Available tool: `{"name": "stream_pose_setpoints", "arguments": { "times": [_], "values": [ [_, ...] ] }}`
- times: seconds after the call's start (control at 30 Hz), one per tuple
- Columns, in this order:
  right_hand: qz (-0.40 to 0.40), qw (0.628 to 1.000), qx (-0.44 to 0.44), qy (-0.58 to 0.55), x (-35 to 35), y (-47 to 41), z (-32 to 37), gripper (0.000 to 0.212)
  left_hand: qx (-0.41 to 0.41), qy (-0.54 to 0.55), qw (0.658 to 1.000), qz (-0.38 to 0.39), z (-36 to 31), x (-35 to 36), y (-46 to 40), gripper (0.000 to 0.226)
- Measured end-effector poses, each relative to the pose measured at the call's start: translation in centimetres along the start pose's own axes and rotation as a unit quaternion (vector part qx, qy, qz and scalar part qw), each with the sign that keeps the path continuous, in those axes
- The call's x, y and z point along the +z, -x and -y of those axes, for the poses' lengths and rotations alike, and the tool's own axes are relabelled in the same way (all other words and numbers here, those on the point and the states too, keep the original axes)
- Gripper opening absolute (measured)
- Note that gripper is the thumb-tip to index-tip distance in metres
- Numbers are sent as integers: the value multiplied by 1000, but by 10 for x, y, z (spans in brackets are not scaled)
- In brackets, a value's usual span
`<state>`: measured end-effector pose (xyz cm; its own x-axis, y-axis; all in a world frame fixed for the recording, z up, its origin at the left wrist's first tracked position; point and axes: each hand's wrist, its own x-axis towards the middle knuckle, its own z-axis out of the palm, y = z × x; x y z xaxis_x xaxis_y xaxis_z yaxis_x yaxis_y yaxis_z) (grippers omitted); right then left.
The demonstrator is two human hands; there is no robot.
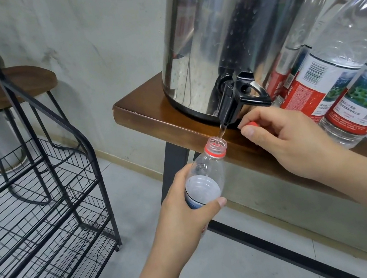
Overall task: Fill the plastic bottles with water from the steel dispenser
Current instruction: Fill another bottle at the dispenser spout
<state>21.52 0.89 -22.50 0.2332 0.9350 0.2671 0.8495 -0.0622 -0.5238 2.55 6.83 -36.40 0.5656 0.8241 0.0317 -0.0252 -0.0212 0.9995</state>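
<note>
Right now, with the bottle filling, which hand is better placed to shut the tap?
Probably the right hand: it sits just below the black tap, pinching the red cap. The left hand grips the bottle under the stream and should stay there.

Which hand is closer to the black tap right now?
Right. The right hand, pinching a red cap, sits just right of and below the black tap. The left hand grips the bottle lower down, well beneath the tap.
</note>
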Motion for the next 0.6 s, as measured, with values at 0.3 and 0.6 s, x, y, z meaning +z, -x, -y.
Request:
{"name": "stream_pose_setpoints", "arguments": {
  "times": [0.3,0.6],
  "values": [
    [-1,1000,0,0,0,0,-1,37,2,3,1000,-2,2,0,0,69],
    [5,1000,2,14,-1,0,-1,39,0,-2,1000,2,2,0,0,69]
  ]
}}
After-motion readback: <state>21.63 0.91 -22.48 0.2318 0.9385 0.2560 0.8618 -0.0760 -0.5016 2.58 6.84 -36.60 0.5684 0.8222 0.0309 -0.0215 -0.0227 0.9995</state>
